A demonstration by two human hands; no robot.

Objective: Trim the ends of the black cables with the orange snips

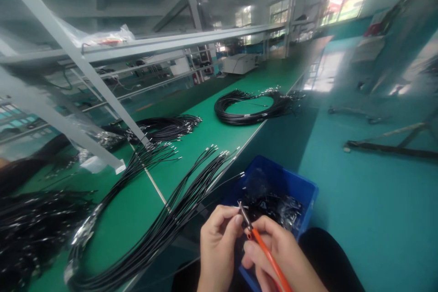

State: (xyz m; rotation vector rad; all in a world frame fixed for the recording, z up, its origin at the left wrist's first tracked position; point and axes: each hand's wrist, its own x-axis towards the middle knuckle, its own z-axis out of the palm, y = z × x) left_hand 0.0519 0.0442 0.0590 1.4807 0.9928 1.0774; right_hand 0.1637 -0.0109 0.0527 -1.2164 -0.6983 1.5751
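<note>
Nearest me is the right hand (282, 246), its fingers closed around an orange-handled tool (268, 253). The left hand (217, 244) pinches a small piece between thumb and forefinger at the metal tip; it is too small for me to name, and I cannot tell whether the tool's jaws are fully together. As I judge it, a slip of the tool could nip the left fingertips, because they sit so close to the metal. A loosened pinch could drop the piece into the blue bin (310, 191) below, where I would struggle to pick it out. That bin holds dark, tangled bits (265, 203) and crumpled clear plastic (290, 210). A snag on the cable bundle (150, 242), whose ends reach the right edge of the green bench (191, 146), could drag strands off it. Farther along the bench I see a round black coil (239, 118) overhanging that edge, and left of it another bundle (167, 127). A dark pile (34, 223) fills the near left. On the shelf (164, 44) above, a clear bag (116, 36) holds something reddish that I cannot identify.
</note>
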